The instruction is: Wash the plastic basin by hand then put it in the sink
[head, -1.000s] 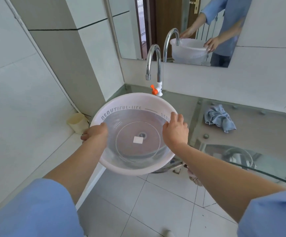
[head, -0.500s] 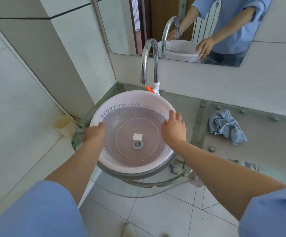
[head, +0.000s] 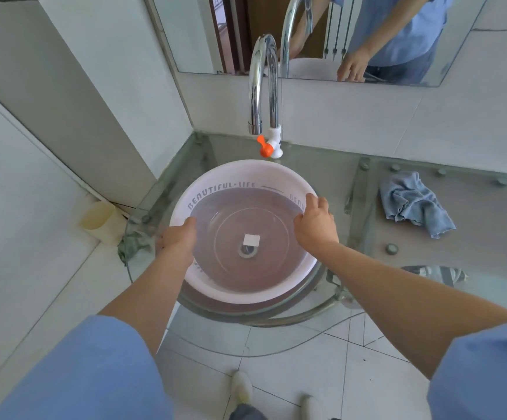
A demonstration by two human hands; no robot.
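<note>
Your plastic basin sits inside the round glass sink, its near rim resting just within the sink's edge. Grey lettering on the basin's inner wall reads "BEAUTIFUL-LIFE", followed by a line and a second run that starts "BEAU" before your right hand covers it. One small white square sticker lies at the bottom, just above the drain seen through the clear plastic.

You have two hands on the basin. Your left hand grips the left rim, thumb inside and fingers curled over the outer edge. Your right hand is closed over the right rim, fingers hooked on its far side.

One chrome faucet arches over the far side, with one orange tap handle at its white base. One crumpled blue cloth lies on the glass counter to the right, well apart from the sink. One pale yellow cup stands on the left, beside the wall.
</note>
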